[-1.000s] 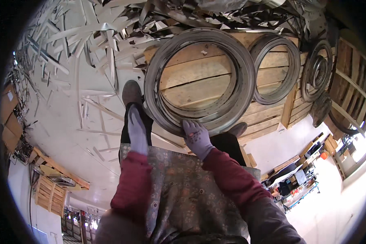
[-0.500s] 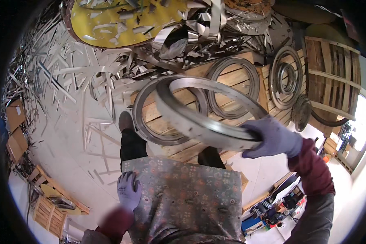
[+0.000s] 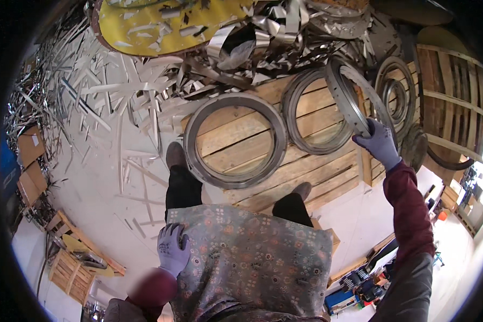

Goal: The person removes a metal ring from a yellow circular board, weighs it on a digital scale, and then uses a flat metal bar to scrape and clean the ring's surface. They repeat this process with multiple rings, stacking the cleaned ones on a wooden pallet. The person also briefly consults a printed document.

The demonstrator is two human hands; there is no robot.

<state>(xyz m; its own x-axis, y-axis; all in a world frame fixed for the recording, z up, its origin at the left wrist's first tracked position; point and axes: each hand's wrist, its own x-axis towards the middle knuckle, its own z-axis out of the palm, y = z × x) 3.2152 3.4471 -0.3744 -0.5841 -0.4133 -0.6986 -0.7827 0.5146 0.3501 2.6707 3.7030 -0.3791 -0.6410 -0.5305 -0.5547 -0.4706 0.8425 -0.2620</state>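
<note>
My right hand [image 3: 378,140], in a grey-purple glove, is closed on the near rim of a metal ring [image 3: 342,95]. The ring is tilted up over the right part of the wooden pallet [image 3: 311,180]. Under and beside it, two large metal rings lie on the boards: a left one [image 3: 190,155] near my feet and a middle one [image 3: 291,121], whose right side the held ring partly overlaps. My left hand [image 3: 173,249], gloved alike, lies against the left edge of my patterned apron [image 3: 252,252], fingers stretched out and holding nothing.
Nested rings [image 3: 383,80] lie farther right on another pallet, beside an upright pallet [image 3: 451,86]. Metal strip scrap [image 3: 129,88] covers the floor at the far left, near a yellow round surface [image 3: 166,32]. My shoes [image 3: 175,155] stand close to the pallet edge.
My right hand has carried the held ring from above the left ring to the far right, tilting it more upright. The left ring is now uncovered. My left hand stays at the apron.
</note>
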